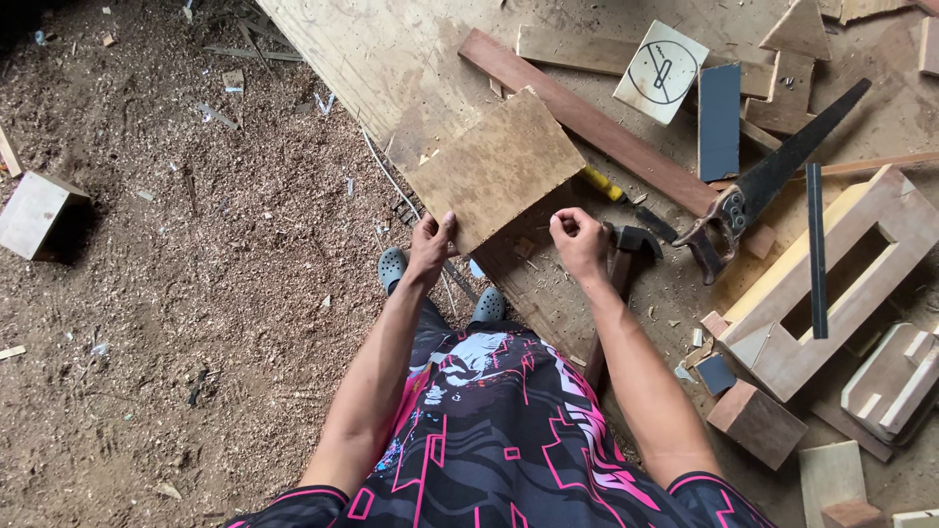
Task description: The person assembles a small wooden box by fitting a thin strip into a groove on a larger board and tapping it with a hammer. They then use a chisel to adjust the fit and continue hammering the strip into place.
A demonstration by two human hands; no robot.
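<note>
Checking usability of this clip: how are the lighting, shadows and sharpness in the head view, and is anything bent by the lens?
Head view: soft, even daylight, no glare; faint shadows beside the wooden block and under the handsaw; top-left corner dark; left hand, right hand and square board sharp; wide-angle stretch toward the edges.

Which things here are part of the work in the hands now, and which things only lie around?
In hand:
- square board, gripped at its near corner by the left hand
- right hand, closed, contents hidden
- hammer, beside the right hand

Lying about:
- handsaw
- long reddish plank
- wooden frame
- wood block on the sawdust
</note>
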